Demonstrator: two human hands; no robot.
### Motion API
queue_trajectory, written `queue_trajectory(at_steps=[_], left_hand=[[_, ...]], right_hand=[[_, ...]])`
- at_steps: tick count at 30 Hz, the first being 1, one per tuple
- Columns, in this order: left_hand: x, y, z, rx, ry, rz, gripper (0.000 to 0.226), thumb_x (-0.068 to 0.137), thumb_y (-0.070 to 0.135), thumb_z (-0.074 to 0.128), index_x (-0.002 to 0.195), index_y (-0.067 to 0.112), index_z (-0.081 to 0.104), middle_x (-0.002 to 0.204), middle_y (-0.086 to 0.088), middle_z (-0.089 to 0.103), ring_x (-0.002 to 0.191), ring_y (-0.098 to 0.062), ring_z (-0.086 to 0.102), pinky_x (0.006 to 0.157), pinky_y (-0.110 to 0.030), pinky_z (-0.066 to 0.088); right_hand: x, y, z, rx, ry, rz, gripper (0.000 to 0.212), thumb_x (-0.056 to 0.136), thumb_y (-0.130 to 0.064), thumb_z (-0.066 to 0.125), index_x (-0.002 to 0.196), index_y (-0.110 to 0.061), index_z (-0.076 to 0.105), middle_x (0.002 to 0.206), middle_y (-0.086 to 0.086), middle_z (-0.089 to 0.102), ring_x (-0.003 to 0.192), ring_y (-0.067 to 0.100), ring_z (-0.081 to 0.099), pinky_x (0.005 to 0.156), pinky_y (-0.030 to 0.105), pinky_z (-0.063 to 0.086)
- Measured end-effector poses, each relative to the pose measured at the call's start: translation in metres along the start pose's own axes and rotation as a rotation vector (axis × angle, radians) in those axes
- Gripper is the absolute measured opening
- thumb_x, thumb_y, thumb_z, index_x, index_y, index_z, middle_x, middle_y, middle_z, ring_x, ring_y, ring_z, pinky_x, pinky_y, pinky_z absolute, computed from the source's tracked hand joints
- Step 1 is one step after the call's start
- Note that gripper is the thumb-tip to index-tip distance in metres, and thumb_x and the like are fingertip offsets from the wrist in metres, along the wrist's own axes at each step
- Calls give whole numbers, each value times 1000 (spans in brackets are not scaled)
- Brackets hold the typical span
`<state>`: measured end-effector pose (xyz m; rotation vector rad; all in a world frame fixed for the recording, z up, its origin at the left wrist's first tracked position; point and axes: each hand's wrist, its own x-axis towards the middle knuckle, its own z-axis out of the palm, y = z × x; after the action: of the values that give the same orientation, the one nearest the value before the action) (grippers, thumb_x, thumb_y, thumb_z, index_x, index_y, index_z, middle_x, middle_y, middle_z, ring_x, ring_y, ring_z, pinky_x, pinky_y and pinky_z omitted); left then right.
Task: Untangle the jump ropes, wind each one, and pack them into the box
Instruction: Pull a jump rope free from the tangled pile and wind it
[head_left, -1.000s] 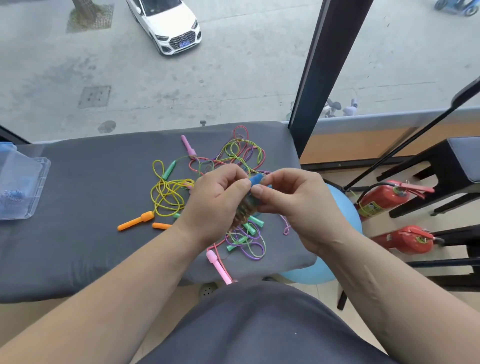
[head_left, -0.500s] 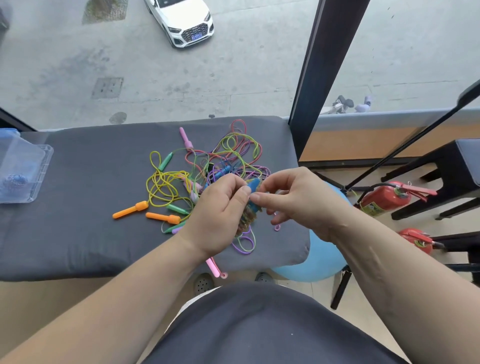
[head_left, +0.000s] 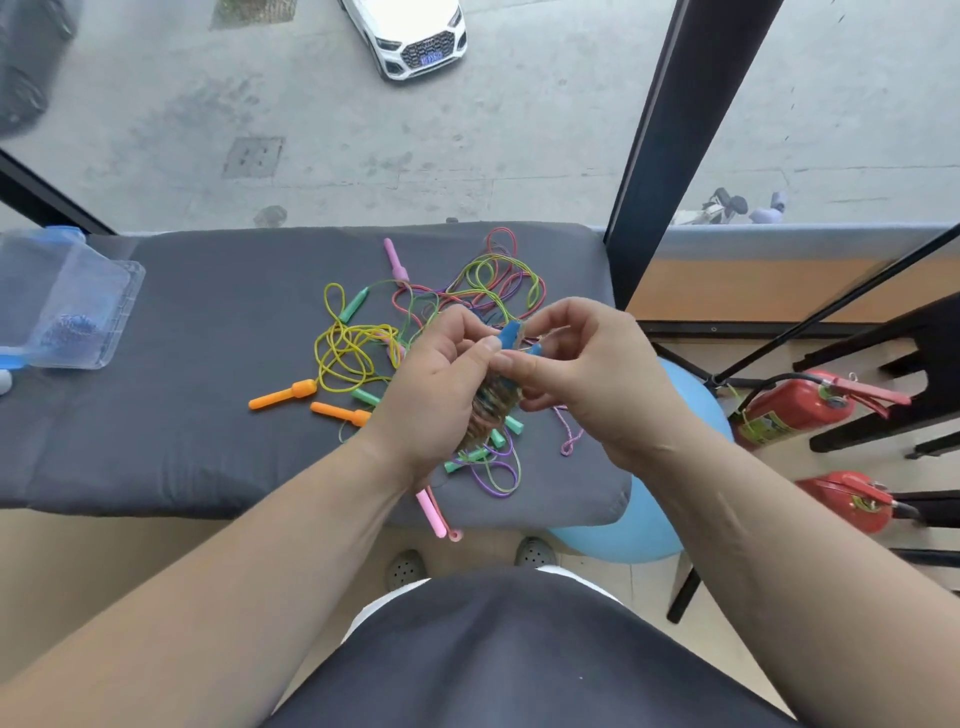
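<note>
Left hand (head_left: 441, 400): fingers curled round the wound rope (head_left: 491, 410), holding it upright above the bench.
Right hand (head_left: 592, 384): thumb and forefinger pinched together on the top of the wound rope, just under the blue handle (head_left: 511, 335); the other fingers are loosely bent.
Wound rope: a tight multicoloured coil between the two hands, with the blue handle sticking out at its 12 o'clock end.
Tangle (head_left: 483, 291): loose ropes in pink, green and purple heaped on the bench at 12 o'clock from the hands; more purple loops lie at 6 o'clock, under the wrists.
Yellow rope (head_left: 353, 358): loose loops at 9 o'clock from the hands, touching the tangle.
Orange handles (head_left: 283, 396): two, lying near each other at 8 o'clock from the hands.
Pink handles (head_left: 395, 260): one at 11 o'clock; another hangs over the bench's near edge at 6 o'clock.
Box (head_left: 104, 332): clear plastic, far out at 9 o'clock on the bench's end, with a blue coil (head_left: 67, 330) inside.
Bench (head_left: 182, 415): grey padded top.
Car (head_left: 410, 36): white, outside the window at 12 o'clock; blue plate, characters too blurred to read.
Extinguishers (head_left: 795, 413): two red ones on the floor at 3 to 4 o'clock; the yellow-green label is too small to read.
Ball (head_left: 634, 525): pale blue, below the right wrist.
</note>
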<state>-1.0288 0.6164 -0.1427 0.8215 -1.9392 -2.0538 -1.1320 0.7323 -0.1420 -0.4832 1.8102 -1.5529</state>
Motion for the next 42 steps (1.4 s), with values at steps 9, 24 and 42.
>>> queue_trajectory(at_steps=[9, 24, 42], left_hand=[[-13, -8, -30, -57, 90, -70, 22, 108, 15, 43, 87, 16, 48, 78, -4, 57, 76, -19, 54, 66, -31, 48], [-116, -45, -249, -223, 130, -142, 23, 99, -1, 55, 118, 10, 60, 105, -19, 73, 89, -24, 69, 74, -30, 56], [-174, -79, -510, -451, 439, -229, 22, 97, -4, 55, 114, 8, 60, 96, -14, 76, 76, -20, 72, 62, -27, 55]], right_hand=[[-2, 10, 43, 122, 62, 43, 30, 79, -16, 82, 99, -1, 64, 81, 23, 67, 65, 19, 67, 64, 35, 61], [-36, 18, 264, 59, -48, 22, 12, 90, -9, 72, 100, -10, 66, 79, 2, 71, 75, 13, 65, 72, 35, 56], [-11, 20, 541, -195, -376, -31, 54, 63, -23, 92, 103, -31, 57, 104, -5, 70, 91, 16, 73, 80, 42, 61]])
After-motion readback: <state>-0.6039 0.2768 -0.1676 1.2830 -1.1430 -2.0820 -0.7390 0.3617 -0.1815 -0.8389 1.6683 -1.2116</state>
